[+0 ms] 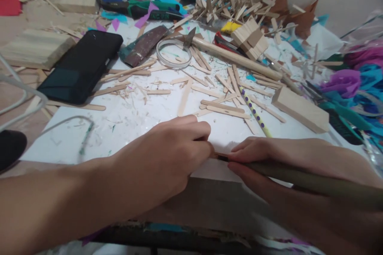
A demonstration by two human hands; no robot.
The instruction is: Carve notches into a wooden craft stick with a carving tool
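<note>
Near the front edge of the white paper, my left hand [176, 151] is closed, its fingers curled over a thin wooden craft stick [220, 153]. Only a short piece of the stick shows between my hands. My right hand [269, 155] grips a slim tool with a long olive-brown handle [287, 173], running back along the palm. Its dark narrow tip points left and meets the stick by my left fingers; the tip's exact shape is hidden. Several loose craft sticks [226, 109] and a yellow stick with purple dots [254, 111] lie just beyond my hands.
A black phone [83, 63] lies at the left by wooden blocks [38, 48]. A tape ring [173, 53], a hammer [236, 57] and a heap of stick pieces [239, 0] are farther back. On the right are a wooden block [301, 107] and coloured crepe paper [344, 83].
</note>
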